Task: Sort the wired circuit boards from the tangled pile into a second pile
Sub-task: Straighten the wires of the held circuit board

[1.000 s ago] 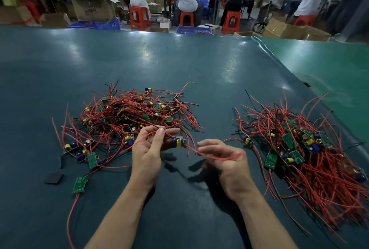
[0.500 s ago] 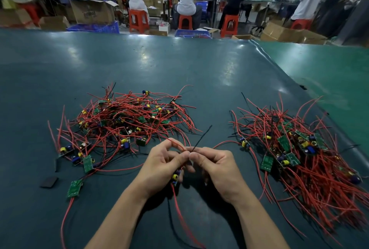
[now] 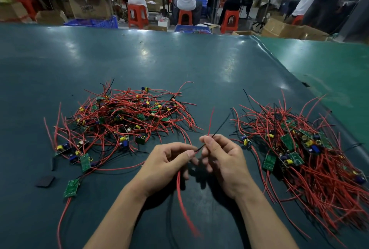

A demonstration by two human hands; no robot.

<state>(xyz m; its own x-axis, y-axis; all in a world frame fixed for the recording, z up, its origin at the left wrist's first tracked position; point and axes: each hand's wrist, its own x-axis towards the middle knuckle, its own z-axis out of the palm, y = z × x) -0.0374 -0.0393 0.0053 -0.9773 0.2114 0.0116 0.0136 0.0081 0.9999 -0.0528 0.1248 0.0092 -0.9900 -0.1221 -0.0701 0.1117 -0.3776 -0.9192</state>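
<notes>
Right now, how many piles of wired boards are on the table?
2: tangled pile beyond the left hand, second pile beside the right hand. Both hands pinch wires. No third shows.

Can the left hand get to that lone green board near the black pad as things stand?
Probably not yet: the way to the green board looks clear, but the left hand and right hand are both pinching wires.

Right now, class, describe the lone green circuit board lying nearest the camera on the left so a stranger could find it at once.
Start at the tangled pile on the left of the dark green table. Drop past its near edge to the flat black pad. Just right of that lies the lone green board, apart from the pile, one red wire trailing toward the camera.
</notes>
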